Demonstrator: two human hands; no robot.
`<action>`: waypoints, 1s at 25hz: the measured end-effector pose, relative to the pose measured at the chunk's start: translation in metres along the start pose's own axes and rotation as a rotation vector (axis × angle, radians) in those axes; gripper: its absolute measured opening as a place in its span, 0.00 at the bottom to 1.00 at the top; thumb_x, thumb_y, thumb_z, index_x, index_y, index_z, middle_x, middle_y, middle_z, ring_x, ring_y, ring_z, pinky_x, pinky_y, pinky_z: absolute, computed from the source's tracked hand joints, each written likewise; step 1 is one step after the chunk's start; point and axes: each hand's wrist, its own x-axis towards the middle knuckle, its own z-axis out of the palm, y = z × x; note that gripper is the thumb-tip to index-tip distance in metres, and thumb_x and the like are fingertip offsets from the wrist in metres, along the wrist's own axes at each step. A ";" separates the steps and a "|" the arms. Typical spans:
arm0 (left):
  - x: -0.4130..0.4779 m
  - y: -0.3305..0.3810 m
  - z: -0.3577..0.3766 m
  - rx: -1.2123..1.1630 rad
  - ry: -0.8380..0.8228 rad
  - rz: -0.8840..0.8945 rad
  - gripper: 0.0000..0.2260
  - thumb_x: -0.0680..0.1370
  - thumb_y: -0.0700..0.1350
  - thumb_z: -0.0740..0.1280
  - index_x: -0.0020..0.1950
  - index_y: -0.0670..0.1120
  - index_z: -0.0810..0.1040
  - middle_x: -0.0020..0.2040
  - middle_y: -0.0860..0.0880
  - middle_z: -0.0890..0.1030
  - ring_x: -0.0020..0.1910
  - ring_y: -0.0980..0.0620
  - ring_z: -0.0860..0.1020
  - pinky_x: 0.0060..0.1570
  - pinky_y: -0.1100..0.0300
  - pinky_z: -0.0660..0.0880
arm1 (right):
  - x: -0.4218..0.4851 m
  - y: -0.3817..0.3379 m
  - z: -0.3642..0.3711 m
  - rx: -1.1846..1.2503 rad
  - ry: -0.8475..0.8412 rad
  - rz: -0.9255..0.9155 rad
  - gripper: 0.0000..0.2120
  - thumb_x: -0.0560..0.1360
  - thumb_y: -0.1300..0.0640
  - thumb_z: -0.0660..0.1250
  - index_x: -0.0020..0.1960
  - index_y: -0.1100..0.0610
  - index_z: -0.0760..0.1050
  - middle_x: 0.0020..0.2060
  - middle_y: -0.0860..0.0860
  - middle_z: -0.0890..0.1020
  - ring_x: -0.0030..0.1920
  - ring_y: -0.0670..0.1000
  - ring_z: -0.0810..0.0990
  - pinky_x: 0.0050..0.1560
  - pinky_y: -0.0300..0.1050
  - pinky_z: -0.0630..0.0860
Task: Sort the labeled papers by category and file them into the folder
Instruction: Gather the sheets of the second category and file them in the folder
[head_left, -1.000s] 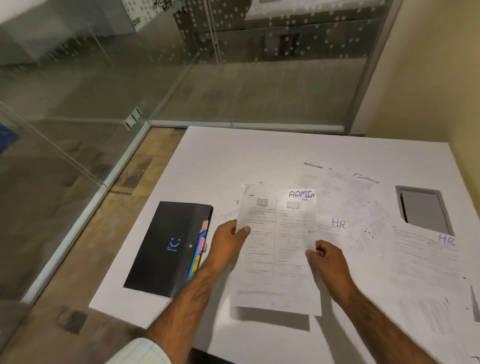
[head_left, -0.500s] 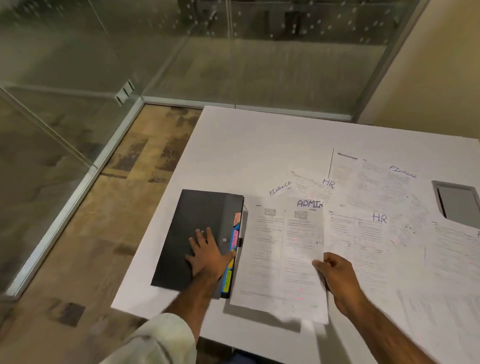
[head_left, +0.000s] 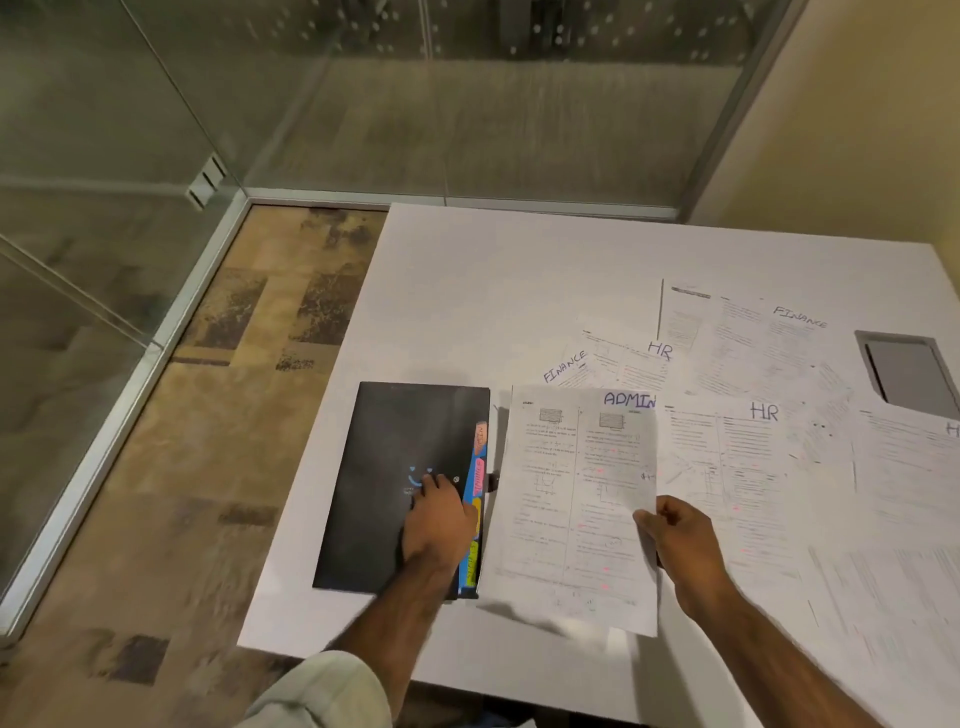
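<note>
A black folder (head_left: 384, 467) with coloured index tabs (head_left: 475, 499) along its right edge lies closed on the white table's left part. My left hand (head_left: 434, 519) rests flat on its cover near the tabs, holding nothing. My right hand (head_left: 680, 545) pinches the right edge of a printed sheet marked ADMIN (head_left: 571, 499), held just right of the folder, slightly above the table. Other sheets lie spread to the right: one marked FINANCE (head_left: 566, 366), one marked HR (head_left: 660, 353), another HR sheet (head_left: 748, 452) and a second FINANCE sheet (head_left: 769, 338).
The white table (head_left: 493, 270) stands in a corner with glass walls behind and to the left and a beige wall on the right. A grey cable hatch (head_left: 909, 371) is set in the table at far right. More printed sheets (head_left: 893, 582) lie at the right edge.
My left hand let go of the ADMIN sheet and moved left onto the folder cover. My right hand alone now holds the sheet. The view shifted left and down.
</note>
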 end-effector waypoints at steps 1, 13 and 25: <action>-0.001 -0.002 -0.004 -0.054 0.004 0.013 0.20 0.81 0.58 0.63 0.65 0.45 0.72 0.62 0.45 0.80 0.54 0.48 0.83 0.50 0.54 0.84 | -0.001 -0.003 0.005 0.011 0.010 -0.009 0.07 0.77 0.65 0.68 0.45 0.71 0.75 0.33 0.58 0.80 0.32 0.55 0.74 0.34 0.48 0.69; -0.020 0.003 -0.047 -0.247 0.065 0.079 0.18 0.79 0.53 0.66 0.68 0.52 0.71 0.65 0.49 0.75 0.60 0.47 0.80 0.58 0.50 0.81 | -0.007 -0.021 0.086 -0.007 0.025 -0.017 0.07 0.76 0.65 0.65 0.40 0.67 0.72 0.33 0.56 0.78 0.34 0.52 0.74 0.36 0.45 0.70; -0.019 0.002 -0.052 -0.304 0.045 0.110 0.19 0.80 0.54 0.66 0.70 0.52 0.70 0.61 0.53 0.81 0.55 0.50 0.83 0.55 0.51 0.83 | -0.013 -0.045 0.124 -0.185 -0.045 -0.095 0.11 0.77 0.66 0.63 0.37 0.58 0.71 0.32 0.48 0.77 0.35 0.51 0.75 0.31 0.38 0.68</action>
